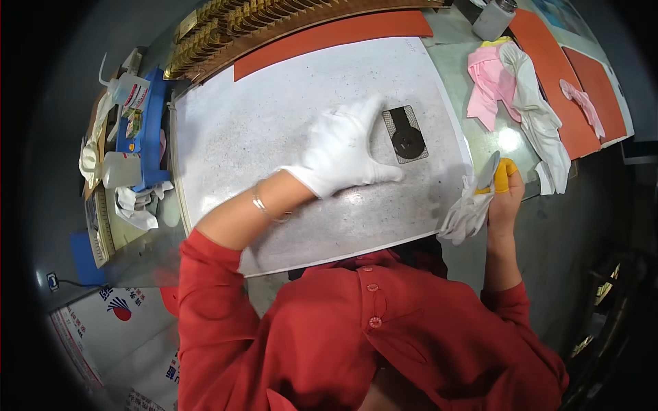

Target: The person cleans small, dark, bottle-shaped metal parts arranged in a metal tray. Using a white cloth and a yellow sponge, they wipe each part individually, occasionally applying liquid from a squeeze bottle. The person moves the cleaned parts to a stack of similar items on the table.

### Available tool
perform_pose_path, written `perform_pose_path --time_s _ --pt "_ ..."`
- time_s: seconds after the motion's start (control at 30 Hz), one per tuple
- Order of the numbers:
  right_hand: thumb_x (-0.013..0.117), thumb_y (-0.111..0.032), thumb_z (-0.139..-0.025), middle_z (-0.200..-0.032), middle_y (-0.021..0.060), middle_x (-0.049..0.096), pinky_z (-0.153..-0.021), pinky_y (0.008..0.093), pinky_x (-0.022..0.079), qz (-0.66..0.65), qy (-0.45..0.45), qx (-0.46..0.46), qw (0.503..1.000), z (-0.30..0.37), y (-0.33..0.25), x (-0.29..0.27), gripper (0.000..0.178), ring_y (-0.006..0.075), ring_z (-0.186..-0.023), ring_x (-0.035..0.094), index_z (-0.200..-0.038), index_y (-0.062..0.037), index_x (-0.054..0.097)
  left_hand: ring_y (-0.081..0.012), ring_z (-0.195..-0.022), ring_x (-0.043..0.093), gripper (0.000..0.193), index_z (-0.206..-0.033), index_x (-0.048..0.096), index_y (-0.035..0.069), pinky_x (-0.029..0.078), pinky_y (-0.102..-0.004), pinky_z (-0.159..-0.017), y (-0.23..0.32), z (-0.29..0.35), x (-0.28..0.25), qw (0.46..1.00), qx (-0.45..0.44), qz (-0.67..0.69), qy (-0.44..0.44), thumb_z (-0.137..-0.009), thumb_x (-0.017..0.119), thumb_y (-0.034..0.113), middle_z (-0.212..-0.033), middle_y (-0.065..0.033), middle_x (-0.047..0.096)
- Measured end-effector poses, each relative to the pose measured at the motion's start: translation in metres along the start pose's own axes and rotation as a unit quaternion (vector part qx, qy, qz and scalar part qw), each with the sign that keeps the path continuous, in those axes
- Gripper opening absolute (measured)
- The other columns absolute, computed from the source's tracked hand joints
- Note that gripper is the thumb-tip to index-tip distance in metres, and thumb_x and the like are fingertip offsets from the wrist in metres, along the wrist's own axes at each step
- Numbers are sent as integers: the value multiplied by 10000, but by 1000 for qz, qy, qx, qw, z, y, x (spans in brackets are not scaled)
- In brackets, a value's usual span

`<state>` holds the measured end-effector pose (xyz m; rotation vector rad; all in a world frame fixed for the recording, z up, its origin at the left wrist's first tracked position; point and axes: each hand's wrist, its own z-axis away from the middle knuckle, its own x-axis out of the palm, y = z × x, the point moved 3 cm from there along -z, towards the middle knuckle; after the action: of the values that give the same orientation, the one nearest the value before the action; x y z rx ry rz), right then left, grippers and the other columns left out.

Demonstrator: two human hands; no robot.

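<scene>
My left hand (339,147), in a white glove, is over the white sheet (247,144) with thumb and fingers spread apart. Between its fingertips and the sheet's right side lies a flat dark piece (408,142) with a round end and a mesh-like border; the glove appears just short of touching it. At the right edge of the sheet, my right hand (506,192), with yellow covers on its fingers, is closed on a crumpled white cloth (465,211). A narrow grey edge sticks up by those fingers; I cannot tell what it belongs to.
A rack of gold-coloured pieces (240,31) runs along the back, behind an orange strip (336,42). At left stand a blue tray (152,130) and a squeeze bottle (128,89). Pink cloth (490,82), white cloth (538,113) and a grey bottle (493,20) are at right.
</scene>
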<state>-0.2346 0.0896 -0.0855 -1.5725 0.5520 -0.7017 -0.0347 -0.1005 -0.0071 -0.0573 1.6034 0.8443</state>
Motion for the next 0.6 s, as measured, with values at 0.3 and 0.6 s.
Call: perform_pose_path --time_s 0.3,0.6 --pt "533 -167 -901 -744 -11 513 -510 194 412 -33 -22 12 999 0 2 -4 163 46 -603 457 -926 -6 533 -355 -1053 468 817 -1224 384 45 380 -453 -916 23 -17 42 993 -55 -39 94 -538 720 335 -1124 -208 463" --pt "491 -141 -908 -795 -3 513 -631 207 387 44 -27 -21 998 -3 1 -2 157 65 -719 458 -893 9 536 -340 -946 524 721 -1106 460 9 446 -413 -804 16 0 12 996 -4 -29 79 -549 707 394 -1008 -191 522"
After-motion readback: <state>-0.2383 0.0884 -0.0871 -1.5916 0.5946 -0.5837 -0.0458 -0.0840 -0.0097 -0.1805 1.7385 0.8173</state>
